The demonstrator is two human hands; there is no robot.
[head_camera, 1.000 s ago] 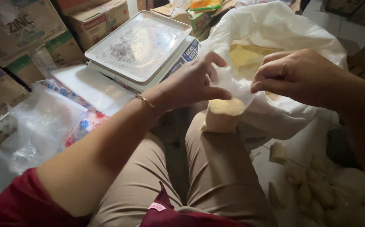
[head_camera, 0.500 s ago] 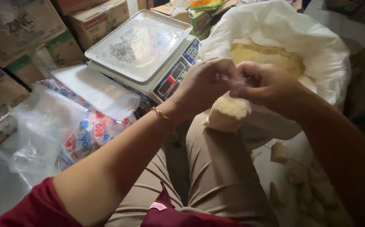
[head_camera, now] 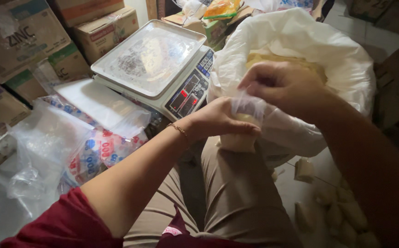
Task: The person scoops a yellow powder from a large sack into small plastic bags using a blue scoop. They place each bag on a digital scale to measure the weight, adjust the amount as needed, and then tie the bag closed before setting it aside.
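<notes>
My left hand (head_camera: 218, 121) grips the neck of a small clear plastic bag (head_camera: 238, 138) filled with pale yellow powder, held above my knee. My right hand (head_camera: 284, 85) pinches the loose top of that same bag just above the left hand. Behind both hands stands a large white sack (head_camera: 342, 59), open at the top, with more of the yellow powder (head_camera: 259, 57) inside. A thin gold bracelet (head_camera: 177, 129) sits on my left wrist.
A digital scale (head_camera: 156, 62) with a metal pan stands to the left of the sack. Clear plastic bags (head_camera: 39, 142) and printed packets (head_camera: 101, 151) lie at the left. Cardboard boxes (head_camera: 20, 32) line the back. Several filled small bags (head_camera: 342, 216) lie on the floor at lower right.
The hands have come together on the small bag's top and risen a little. The right hand moved from the bag's mouth to pinching its neck above the left hand.
</notes>
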